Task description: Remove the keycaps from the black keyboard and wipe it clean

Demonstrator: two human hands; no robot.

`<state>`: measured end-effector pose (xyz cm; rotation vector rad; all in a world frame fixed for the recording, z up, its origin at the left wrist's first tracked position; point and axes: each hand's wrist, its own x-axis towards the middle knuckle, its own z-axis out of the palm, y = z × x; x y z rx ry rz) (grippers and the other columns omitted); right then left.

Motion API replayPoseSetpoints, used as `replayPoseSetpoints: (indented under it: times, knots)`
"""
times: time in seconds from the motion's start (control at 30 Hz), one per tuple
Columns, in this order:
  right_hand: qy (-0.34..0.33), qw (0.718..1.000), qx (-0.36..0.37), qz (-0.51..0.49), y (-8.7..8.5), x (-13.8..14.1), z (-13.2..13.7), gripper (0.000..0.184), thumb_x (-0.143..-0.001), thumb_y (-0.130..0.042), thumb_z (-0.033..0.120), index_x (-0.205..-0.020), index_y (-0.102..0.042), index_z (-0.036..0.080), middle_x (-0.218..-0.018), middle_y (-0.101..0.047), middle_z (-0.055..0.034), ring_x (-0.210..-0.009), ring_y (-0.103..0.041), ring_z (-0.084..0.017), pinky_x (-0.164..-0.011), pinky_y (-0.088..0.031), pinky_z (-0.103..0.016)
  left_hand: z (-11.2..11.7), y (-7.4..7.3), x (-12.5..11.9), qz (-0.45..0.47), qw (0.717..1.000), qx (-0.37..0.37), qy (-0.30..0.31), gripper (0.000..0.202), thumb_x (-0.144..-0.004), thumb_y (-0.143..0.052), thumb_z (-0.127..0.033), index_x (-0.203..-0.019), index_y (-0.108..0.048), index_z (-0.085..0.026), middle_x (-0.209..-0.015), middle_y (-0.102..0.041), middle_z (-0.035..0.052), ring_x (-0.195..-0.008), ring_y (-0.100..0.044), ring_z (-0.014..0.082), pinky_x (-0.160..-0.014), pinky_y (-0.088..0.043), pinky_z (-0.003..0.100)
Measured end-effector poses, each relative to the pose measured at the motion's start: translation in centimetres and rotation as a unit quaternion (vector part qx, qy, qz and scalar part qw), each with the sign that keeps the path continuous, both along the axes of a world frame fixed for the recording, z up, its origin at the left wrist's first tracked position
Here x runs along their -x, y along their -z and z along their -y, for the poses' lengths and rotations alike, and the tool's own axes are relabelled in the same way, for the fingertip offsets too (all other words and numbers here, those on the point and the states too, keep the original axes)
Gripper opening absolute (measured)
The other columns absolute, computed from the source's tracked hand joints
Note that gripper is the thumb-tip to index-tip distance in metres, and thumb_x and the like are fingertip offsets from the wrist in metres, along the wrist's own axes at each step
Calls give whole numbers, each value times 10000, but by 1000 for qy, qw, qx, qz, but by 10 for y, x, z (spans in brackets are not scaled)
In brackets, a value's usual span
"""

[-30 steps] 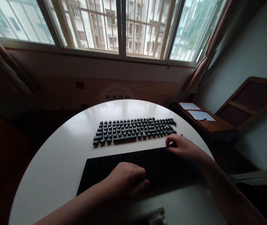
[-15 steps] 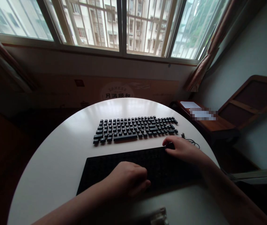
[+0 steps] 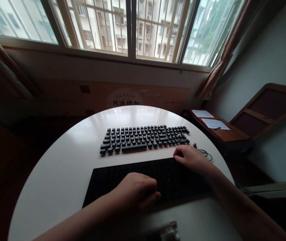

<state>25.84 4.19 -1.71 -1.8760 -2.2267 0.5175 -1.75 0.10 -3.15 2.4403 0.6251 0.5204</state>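
On the white round table, a black keyboard base (image 3: pixel 102 184) lies at a slight slant, its surface too dark to make out details. Above it, dark keycaps (image 3: pixel 134 146) are laid out loose in rows in a keyboard's order. My left hand (image 3: pixel 140 189) is curled closed over the middle of the base; whatever its fingers may hold is hidden. Thumb and fingers of my right hand (image 3: pixel 188 157) are pinched together at the base's upper right edge. What sits between those fingertips, if anything, cannot be made out.
A coiled black cable (image 3: pixel 205 153) lies right of my right hand. Near the front edge of the table (image 3: pixel 45 180) is a small blurred object (image 3: pixel 169 231), partly metallic. At the right stands a wooden chair (image 3: pixel 238 134) with papers (image 3: pixel 214 124) and a pen on it.
My right hand has shifted very slightly left, its fingertips drawn closer together. My left hand, the keycaps and the base look the same.
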Motion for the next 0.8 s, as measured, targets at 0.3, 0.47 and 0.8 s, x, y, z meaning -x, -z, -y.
replayPoseSetpoints:
  times: [0.3, 0.47, 0.8]
  knots:
    - [14, 992, -96, -82, -8, -18, 5, 264, -951, -520, 349, -1042, -711, 192, -1065, -709, -71, -997, -648, -218, -909, -467, -313, 0, -2, 1, -3, 1000, 4, 2, 290, -895, -538, -241, -669, -360, -202, -615, -434, -43, -518, -379, 97, -499, -275, 228]
    - [-116, 987, 1, -109, -17, -30, 12, 259, -908, -570, 320, -1119, -674, 209, -1037, -700, -45, -947, -642, -203, -880, -472, -287, 0, -4, 1, -8, 1000, 19, 3, 290, -898, -524, -255, -663, -360, -204, -616, -441, -38, -514, -385, 102, -495, -282, 232]
    - [-190, 972, -50, -129, -7, -22, 8, 257, -744, -460, 24, -895, -600, 177, -913, -620, -25, -840, -560, -153, -794, -437, -247, -1, -1, 1, 3, 1000, 17, 6, 286, -898, -530, -251, -675, -356, -200, -625, -431, -43, -534, -386, 98, -520, -268, 220]
